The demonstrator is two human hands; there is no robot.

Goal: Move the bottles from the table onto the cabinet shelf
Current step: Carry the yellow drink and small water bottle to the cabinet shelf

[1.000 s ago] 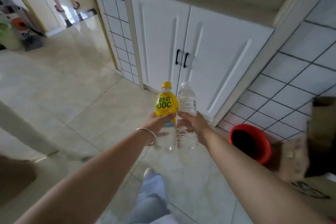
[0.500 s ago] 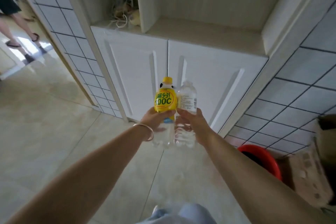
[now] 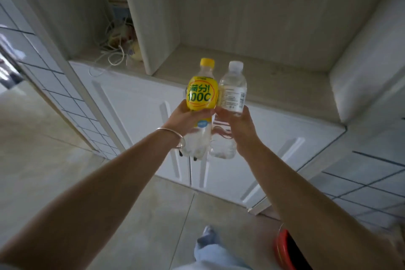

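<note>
Here, close in, the left hand [image 3: 185, 119] wraps its fingers round the yellow bottle [image 3: 202, 96], and the right hand [image 3: 237, 126] wraps round the clear bottle [image 3: 232, 90]. Both bottles stand upright, side by side and touching, probably so they can go down together. Just behind them waits the cabinet shelf [image 3: 274, 81], above the white doors [image 3: 140, 116].

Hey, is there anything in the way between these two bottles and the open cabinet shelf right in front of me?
Nothing visible. The left hand holds the yellow-label bottle and the right hand holds the clear bottle. The shelf section behind them looks bare. The tangle of cords sits left of the divider panel.
</note>
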